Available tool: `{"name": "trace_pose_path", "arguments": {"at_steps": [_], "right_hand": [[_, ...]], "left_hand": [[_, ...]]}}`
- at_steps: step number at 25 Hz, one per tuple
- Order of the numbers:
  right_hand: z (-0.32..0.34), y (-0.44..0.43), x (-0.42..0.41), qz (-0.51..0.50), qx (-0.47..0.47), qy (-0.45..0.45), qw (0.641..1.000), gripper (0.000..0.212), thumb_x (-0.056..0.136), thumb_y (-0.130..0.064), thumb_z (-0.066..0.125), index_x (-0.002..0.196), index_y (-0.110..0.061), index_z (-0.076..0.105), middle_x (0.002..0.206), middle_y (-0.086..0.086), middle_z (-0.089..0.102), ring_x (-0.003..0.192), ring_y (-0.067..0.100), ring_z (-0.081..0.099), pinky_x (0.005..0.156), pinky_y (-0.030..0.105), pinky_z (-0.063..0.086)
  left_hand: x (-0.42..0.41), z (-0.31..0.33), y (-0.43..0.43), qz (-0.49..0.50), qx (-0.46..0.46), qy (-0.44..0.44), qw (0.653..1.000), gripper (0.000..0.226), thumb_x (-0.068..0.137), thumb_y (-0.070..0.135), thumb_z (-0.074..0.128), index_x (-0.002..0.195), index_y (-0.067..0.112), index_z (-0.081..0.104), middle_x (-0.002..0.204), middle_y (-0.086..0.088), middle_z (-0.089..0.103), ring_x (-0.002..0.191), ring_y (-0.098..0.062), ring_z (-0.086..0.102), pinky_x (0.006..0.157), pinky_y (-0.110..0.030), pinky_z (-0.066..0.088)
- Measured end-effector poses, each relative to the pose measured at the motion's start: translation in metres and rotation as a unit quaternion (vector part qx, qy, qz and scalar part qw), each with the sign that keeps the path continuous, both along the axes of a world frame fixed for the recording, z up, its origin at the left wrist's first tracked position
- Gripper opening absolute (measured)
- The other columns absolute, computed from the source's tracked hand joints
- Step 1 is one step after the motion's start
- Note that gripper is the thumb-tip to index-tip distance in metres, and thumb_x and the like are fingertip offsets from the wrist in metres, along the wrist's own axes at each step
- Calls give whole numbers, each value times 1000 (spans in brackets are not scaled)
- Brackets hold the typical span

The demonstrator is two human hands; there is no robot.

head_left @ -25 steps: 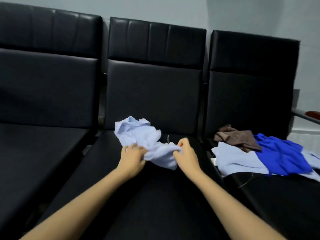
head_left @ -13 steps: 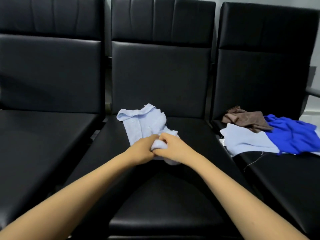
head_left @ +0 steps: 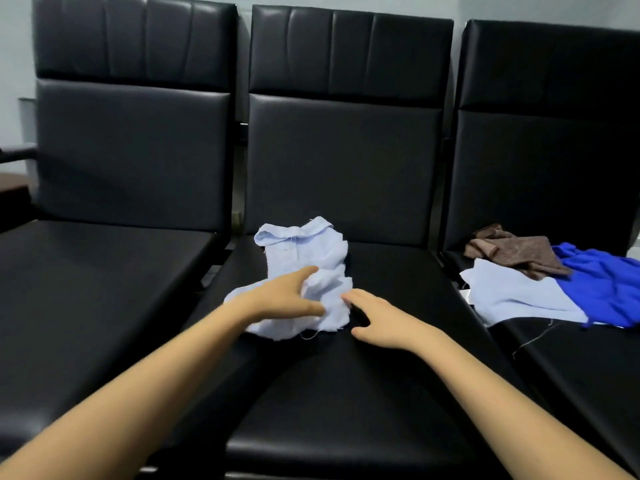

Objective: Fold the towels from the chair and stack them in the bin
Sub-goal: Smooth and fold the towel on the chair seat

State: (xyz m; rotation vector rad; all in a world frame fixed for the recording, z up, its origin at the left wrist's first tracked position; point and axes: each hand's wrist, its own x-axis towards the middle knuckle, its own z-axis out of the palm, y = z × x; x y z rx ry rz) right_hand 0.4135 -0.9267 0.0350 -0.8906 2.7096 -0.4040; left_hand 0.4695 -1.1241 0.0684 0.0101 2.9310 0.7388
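The pale blue towel [head_left: 304, 258] lies crumpled on the seat of the middle chair [head_left: 346, 393], toward its backrest. The left hand [head_left: 284, 299] rests flat on the towel's near part, fingers [head_left: 301, 273] straight, gripping nothing. The right hand [head_left: 384, 320] lies open at the towel's right edge, fingers extended and just touching the cloth. The step looks like spreading the towel for folding. It would go best if both hands swept outward to flatten the bunches and find the corners first. On the seat right of the middle chair lie a brown towel [head_left: 512, 251], a second pale towel [head_left: 516, 296] and a bright blue towel [head_left: 602, 282]. The seats are smooth black padding before a pale wall [head_left: 519, 8]. No bin shows.
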Motion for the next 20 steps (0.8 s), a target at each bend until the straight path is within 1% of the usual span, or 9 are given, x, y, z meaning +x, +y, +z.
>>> {"name": "trace_pose_path", "arguments": {"at_steps": [2, 4, 5, 7, 9, 11, 14, 18, 20], "right_hand": [[-7, -11, -2, 19, -61, -30, 998, 62, 83, -22, 52, 139, -40, 33, 144, -8, 40, 127, 18, 43, 107, 38, 37], [-8, -23, 0, -12, -172, 10, 985, 57, 76, -24, 57, 127, -41, 37, 132, -10, 43, 118, 20, 49, 100, 41, 42], [-6, -27, -1, -45, -227, 29, 973, 63, 74, -22, 61, 128, -38, 32, 132, -10, 36, 118, 21, 47, 99, 41, 43], [-3, -29, -3, -69, -265, -3, 962, 91, 66, -25, 70, 138, -36, 15, 138, -7, 28, 121, 19, 42, 101, 39, 44], [-2, -26, -5, -23, -238, -69, 968, 89, 60, -35, 71, 138, -37, 26, 128, -3, 49, 111, 15, 53, 94, 35, 49], [6, -22, -1, 15, -232, -99, 967, 53, 67, -31, 71, 117, -18, 56, 98, -2, 63, 88, 10, 58, 79, 30, 49], [26, -17, 2, 4, -164, -31, 986, 16, 77, -23, 67, 89, -14, 60, 75, -4, 58, 70, 12, 53, 65, 28, 42], [52, -2, 0, -60, 136, 155, 977, 8, 82, -19, 52, 85, -20, 60, 87, -2, 63, 83, 26, 59, 66, 28, 38], [57, 6, -5, -104, 38, 187, 976, 21, 83, -9, 46, 94, -14, 63, 99, 5, 64, 96, 30, 59, 72, 32, 41]], "left_hand": [[-4, -18, 15, 11, -33, 60, 998, 50, 84, 32, 60, 126, 12, 40, 119, -3, 57, 104, -19, 54, 85, -30, 43], [-8, -23, 19, 22, -39, 100, 994, 22, 83, 27, 61, 94, 9, 53, 91, -7, 61, 88, -23, 56, 71, -30, 41], [-7, -22, 18, 3, -8, 122, 993, 19, 80, 26, 63, 76, 12, 50, 77, -5, 55, 79, -21, 53, 65, -29, 38], [-2, -8, 19, -65, 77, 146, 984, 21, 75, 16, 68, 70, 10, 48, 72, -2, 48, 69, -10, 48, 60, -20, 35], [7, 10, 16, -101, 193, 141, 966, 10, 77, -2, 63, 80, 3, 55, 74, -1, 52, 68, 1, 51, 63, -10, 40], [11, 21, 8, -62, 290, 177, 939, 2, 77, -1, 56, 78, -1, 54, 71, -2, 52, 66, 1, 51, 63, -12, 41], [-2, 16, -20, 62, 289, 314, 902, 5, 63, 9, 42, 64, 14, 44, 64, 6, 45, 59, 1, 41, 55, -15, 35], [-7, 14, -52, 212, 333, 416, 819, 7, 60, 5, 36, 65, 4, 40, 62, 3, 41, 63, -10, 39, 54, -25, 33], [-6, 16, -66, 237, 265, 401, 844, 10, 60, 13, 43, 67, 6, 44, 63, 4, 46, 65, -14, 43, 55, -28, 35]]}}
